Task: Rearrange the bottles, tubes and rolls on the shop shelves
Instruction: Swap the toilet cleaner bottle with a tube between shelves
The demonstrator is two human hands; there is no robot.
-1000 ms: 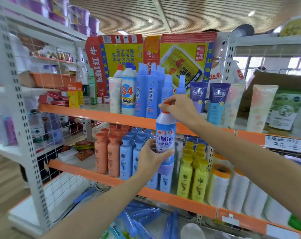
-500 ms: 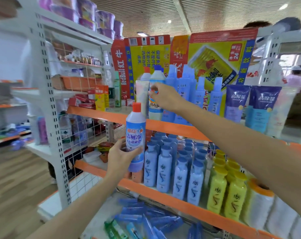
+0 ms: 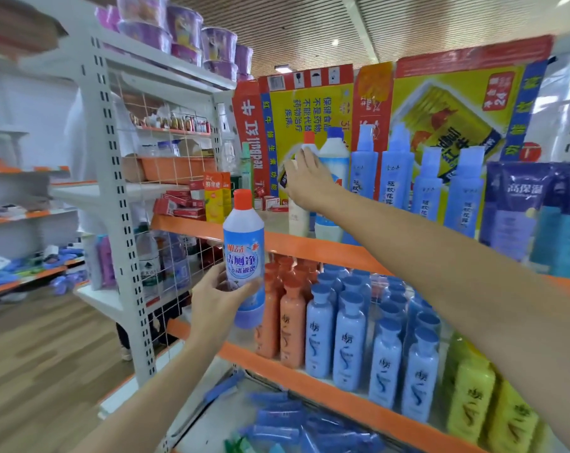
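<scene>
My left hand [image 3: 216, 304] grips the lower half of a white and blue cleaner bottle [image 3: 243, 246] with a red cap, upright in front of the shelves. My right hand [image 3: 306, 184] reaches to the upper orange shelf [image 3: 304, 246]; its fingers curl over the top of a cream tube [image 3: 298, 219] standing at the left end of the row. A white bottle with a blue cap [image 3: 334, 156] stands right behind the hand, then tall blue bottles [image 3: 394, 178]. What the fingertips touch is partly hidden.
The middle shelf [image 3: 309, 382] carries orange bottles [image 3: 291, 322], pale blue bottles [image 3: 349, 338] and yellow bottles [image 3: 469, 397]. Dark blue tubes [image 3: 518, 207] stand at the upper right before yellow cartons [image 3: 309, 106]. A white wire rack [image 3: 113, 158] rises on the left.
My right hand let go of the cleaner bottle's cap and moved up to the tube on the upper shelf. My left hand carried the bottle leftwards, and my view turned left.
</scene>
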